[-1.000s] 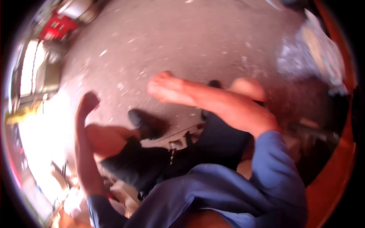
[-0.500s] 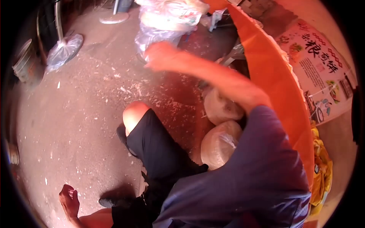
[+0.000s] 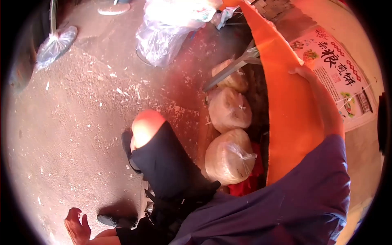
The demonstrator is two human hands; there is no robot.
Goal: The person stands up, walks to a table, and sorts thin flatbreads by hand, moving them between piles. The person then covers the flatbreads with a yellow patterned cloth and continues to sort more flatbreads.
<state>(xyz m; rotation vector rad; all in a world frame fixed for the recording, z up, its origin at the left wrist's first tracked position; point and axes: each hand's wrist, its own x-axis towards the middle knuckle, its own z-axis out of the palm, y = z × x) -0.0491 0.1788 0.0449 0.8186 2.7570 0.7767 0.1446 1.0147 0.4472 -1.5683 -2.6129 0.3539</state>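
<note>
At the lower left, my left hand hangs above the floor with fingers loosely bent, the thumb apart and nothing in it. My right hand is at the upper right, against the whitish edge of a long orange sheet; its fingers are too blurred to tell whether they grip it. Beside the sheet, bulging tied plastic bags with pale contents stand in a row: a near bag, a middle bag and a far bag.
A metal leg slants over the far bag. Clear plastic bags are at the top. A bag-wrapped stand base is at the upper left. Pale scraps litter the floor. A printed poster lies right of the sheet.
My right hand has moved right, from near the clear plastic bags to the orange sheet's edge, uncovering the row of tied bags. The view has shifted slightly. My left hand remains low at the left.
</note>
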